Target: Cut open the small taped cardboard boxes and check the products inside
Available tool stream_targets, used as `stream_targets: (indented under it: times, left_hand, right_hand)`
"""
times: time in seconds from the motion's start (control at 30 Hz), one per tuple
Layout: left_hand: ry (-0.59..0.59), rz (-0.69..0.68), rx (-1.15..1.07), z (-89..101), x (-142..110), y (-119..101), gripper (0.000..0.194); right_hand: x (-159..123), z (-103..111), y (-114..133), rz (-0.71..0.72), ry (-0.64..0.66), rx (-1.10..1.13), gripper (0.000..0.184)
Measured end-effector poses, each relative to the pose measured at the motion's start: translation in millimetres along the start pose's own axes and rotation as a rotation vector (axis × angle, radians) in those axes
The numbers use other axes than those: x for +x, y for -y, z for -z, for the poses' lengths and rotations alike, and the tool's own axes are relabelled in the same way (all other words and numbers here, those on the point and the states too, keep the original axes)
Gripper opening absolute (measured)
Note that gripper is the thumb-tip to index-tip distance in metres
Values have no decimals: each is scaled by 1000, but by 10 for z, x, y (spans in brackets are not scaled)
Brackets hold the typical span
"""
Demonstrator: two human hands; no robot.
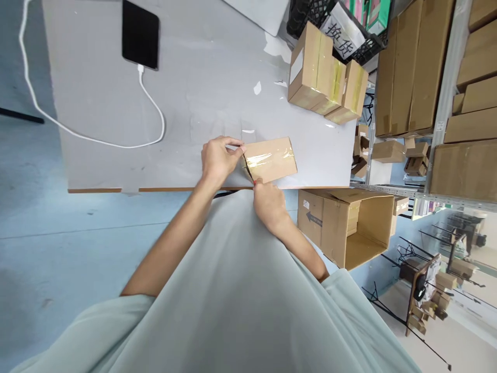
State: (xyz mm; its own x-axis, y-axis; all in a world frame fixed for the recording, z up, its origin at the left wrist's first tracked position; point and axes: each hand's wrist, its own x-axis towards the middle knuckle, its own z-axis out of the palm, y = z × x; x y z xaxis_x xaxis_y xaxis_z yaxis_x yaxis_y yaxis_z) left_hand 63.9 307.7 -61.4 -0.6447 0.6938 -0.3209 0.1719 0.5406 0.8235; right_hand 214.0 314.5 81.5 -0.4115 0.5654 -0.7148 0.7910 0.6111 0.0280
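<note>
A small cardboard box (269, 159) with shiny clear tape across its top lies near the front edge of the grey table (209, 67). A dark gap runs along its left end. My left hand (219, 159) pinches the box at its upper left corner. At the lower left corner, my right hand (269, 204) is closed in a fist against the box. A small red bit shows at its fingertips, but what it belongs to is hidden in the fingers.
Taped cartons (310, 67) stand at the table's back right, beside a black crate (373, 44). A black phone (140, 35) with a white cable (116, 146) lies at left. Below the table's right end is a large open carton (330, 223). Shelves of boxes (466, 171) rise at right.
</note>
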Motion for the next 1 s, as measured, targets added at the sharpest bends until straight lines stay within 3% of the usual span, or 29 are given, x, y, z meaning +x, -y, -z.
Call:
stream_targets:
  times: [0.1,0.2,0.3,0.4,0.53,0.73,1.0]
  left_hand:
    - [-6,-92,49,-17,-28,-36,24]
    - [-9,-313,86,-174,-117,-200,37]
    - [121,-538,90,-463,-221,-412,41]
    - [246,-646,99,-733,-275,-521,46]
    - [277,-650,115,-866,-269,-477,50]
    - [276,-628,140,-815,-275,-432,44]
    - [274,-630,132,-817,-268,-429,43]
  right_hand:
    - [-171,36,-238,-88,-81,103,47]
    - [-236,38,-603,-200,-222,210,51]
    - [-146,13,-952,-287,-306,257,51]
    - [23,21,-1159,-314,-310,243,53]
    - [259,124,-1236,-269,-269,217,54]
    - [527,278,-1249,-210,-215,205,55]
    - [541,281,-1156,-221,-182,185,54]
